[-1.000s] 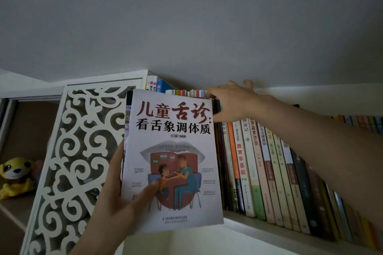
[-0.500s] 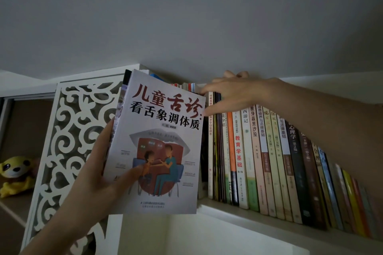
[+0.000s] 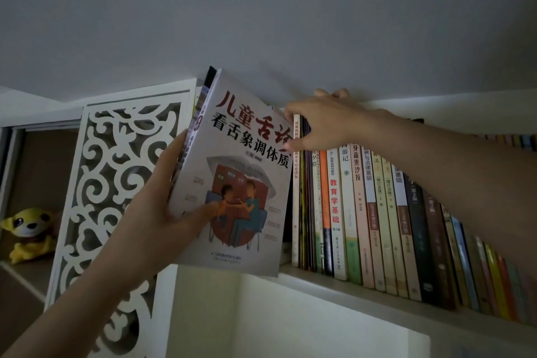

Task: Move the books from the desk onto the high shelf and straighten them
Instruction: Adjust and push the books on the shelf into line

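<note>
**Entry: white-covered book, at the mouth of the shelf gap**

Item: white-covered book [image 3: 232, 180], with others behind it, gripped in my left hand [image 3: 162, 212], thumb across the cover. Long axis near upright, top leaning left. Location: just left of the shelved row [image 3: 363, 212] on the high shelf [image 3: 334, 285]. My right hand [image 3: 322, 119] clasps the row's leftmost tops, holding them rightward. Change: the book has risen and tilted since a second ago.

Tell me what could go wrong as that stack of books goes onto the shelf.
The left hand grips several tilted books one-handed, thumb on the front cover; the back ones could slip out. The right hand holds back the top of the shelved row; if released, those leaning books may close the gap.
</note>
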`<control>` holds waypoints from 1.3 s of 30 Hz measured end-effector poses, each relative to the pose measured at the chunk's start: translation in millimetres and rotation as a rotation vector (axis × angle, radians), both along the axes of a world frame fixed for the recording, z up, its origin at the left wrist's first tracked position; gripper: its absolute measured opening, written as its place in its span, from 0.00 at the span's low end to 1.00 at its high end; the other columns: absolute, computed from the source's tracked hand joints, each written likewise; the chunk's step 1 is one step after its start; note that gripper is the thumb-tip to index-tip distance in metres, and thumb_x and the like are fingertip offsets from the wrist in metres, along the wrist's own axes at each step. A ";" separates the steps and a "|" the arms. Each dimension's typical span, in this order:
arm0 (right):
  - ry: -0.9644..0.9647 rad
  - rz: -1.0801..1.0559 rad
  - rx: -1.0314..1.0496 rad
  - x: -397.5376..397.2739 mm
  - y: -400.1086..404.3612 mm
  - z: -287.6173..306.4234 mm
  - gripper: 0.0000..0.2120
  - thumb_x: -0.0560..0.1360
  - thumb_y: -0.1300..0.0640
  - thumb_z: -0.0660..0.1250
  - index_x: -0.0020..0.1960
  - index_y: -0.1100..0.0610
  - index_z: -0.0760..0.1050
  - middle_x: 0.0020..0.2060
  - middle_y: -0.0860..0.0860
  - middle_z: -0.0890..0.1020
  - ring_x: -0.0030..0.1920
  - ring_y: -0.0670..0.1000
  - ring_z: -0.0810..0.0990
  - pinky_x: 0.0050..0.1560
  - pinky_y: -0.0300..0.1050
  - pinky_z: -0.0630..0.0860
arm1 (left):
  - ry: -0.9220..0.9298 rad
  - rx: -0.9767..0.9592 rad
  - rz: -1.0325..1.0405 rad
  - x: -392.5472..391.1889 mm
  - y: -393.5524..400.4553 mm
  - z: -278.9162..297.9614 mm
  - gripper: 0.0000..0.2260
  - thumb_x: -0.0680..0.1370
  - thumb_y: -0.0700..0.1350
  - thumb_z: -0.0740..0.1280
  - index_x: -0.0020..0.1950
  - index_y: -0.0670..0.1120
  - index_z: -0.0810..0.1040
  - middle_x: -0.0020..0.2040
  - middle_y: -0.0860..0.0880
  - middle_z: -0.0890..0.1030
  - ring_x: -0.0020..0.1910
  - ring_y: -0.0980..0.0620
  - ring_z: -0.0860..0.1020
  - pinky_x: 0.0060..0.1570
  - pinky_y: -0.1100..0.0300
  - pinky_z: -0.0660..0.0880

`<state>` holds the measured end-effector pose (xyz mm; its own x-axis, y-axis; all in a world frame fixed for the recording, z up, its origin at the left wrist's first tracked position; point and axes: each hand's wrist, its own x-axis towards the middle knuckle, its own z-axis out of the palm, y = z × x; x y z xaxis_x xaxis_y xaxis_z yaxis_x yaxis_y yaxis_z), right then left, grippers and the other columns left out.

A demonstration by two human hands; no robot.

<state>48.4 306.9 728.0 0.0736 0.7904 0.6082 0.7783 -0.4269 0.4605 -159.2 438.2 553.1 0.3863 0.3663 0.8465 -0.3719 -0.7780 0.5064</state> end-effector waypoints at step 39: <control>0.068 -0.195 -0.063 -15.4 -25.1 -17.7 0.51 0.55 0.31 0.76 0.71 0.48 0.62 0.64 0.47 0.74 0.62 0.50 0.74 0.62 0.54 0.71 | 0.331 0.532 0.724 113.0 -3.5 -17.8 0.48 0.60 0.67 0.74 0.76 0.62 0.57 0.77 0.46 0.60 0.72 0.38 0.54 0.61 0.36 0.57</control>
<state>33.0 281.8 710.3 0.2675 0.7936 0.5465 0.7141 -0.5441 0.4405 -46.2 434.7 535.3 0.4668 0.2092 0.8593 0.3887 -0.9213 0.0131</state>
